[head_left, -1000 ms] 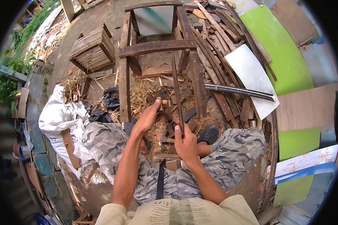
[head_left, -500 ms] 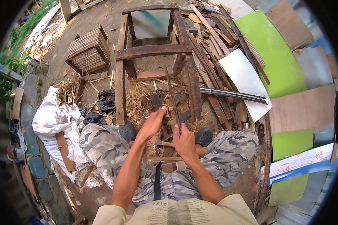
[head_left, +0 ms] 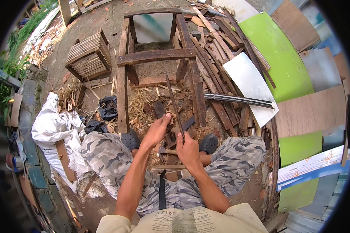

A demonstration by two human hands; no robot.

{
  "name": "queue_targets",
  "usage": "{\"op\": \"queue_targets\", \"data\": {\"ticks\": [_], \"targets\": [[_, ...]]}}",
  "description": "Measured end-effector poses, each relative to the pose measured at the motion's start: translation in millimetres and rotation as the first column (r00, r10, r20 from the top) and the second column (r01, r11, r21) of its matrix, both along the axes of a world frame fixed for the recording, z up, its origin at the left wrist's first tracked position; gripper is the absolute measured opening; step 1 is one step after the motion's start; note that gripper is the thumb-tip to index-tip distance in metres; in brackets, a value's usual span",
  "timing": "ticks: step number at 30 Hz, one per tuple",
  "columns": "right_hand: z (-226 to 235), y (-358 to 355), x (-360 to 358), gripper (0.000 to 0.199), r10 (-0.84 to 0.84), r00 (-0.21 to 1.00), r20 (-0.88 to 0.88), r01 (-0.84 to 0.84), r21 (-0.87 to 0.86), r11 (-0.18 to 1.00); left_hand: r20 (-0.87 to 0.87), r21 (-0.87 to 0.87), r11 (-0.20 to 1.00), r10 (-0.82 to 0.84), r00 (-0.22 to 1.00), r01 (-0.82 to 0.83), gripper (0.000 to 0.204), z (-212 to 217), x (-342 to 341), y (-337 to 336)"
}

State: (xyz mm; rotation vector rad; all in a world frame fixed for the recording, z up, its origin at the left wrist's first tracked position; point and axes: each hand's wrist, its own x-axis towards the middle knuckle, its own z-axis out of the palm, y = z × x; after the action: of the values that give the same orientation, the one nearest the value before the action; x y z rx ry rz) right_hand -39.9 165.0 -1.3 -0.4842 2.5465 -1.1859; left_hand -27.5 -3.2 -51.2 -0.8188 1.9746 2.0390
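My right hand (head_left: 188,149) is closed around the near end of a long machete (head_left: 172,97), its narrow dark blade seen nearly edge-on and pointing away from me. My left hand (head_left: 157,130) pinches a small piece of wood (head_left: 171,115), mostly covered by the fingers, just left of the blade. Beneath the hands a hammer (head_left: 168,150) with a wooden handle lies among scraps between my feet. A dark saw-like blade (head_left: 189,123) lies on the ground beside the machete.
A dark wooden frame with legs (head_left: 157,57) stands ahead. A slatted crate (head_left: 88,58) sits to its left, and a pile of wood strips (head_left: 217,85) lies right. White sacking (head_left: 52,120) is at my left, sheets of green board (head_left: 280,58) at far right. Shavings cover the ground.
The view has shifted slightly. The machete's tip has come a little nearer and to the left, and my right hand has shifted slightly with it. Both grips stay the same.
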Motion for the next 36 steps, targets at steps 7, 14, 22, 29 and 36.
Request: {"op": "queue_targets", "data": {"ticks": [7,14,22,29,36], "targets": [[-14,-1,-3,0.035,-0.014,0.967,0.253,0.069,-0.209,0.975,0.026,-0.183,0.98,-0.072,0.997,0.076,0.074,20,-2,0],[20,5,-18,0.038,-0.003,0.878,0.478,0.13,-0.234,0.964,-0.006,-0.132,0.991,-0.009,1.0,0.008,0.069,12,-4,-2],[-16,-1,-4,0.03,-0.077,0.975,-0.208,0.034,-0.204,0.978,0.078,-0.119,0.989,-0.084,0.993,0.092,0.081,18,-6,-3],[-18,4,-14,0.038,0.0,0.928,0.371,0.062,-0.153,0.986,0.111,-0.108,0.988,-0.097,0.989,0.109,0.08,30,-7,-2],[21,5,6,0.036,-0.099,0.992,-0.074,0.074,-0.283,0.956,0.023,-0.114,0.993,-0.037,0.999,0.04,0.083,6,-7,-7]]}}
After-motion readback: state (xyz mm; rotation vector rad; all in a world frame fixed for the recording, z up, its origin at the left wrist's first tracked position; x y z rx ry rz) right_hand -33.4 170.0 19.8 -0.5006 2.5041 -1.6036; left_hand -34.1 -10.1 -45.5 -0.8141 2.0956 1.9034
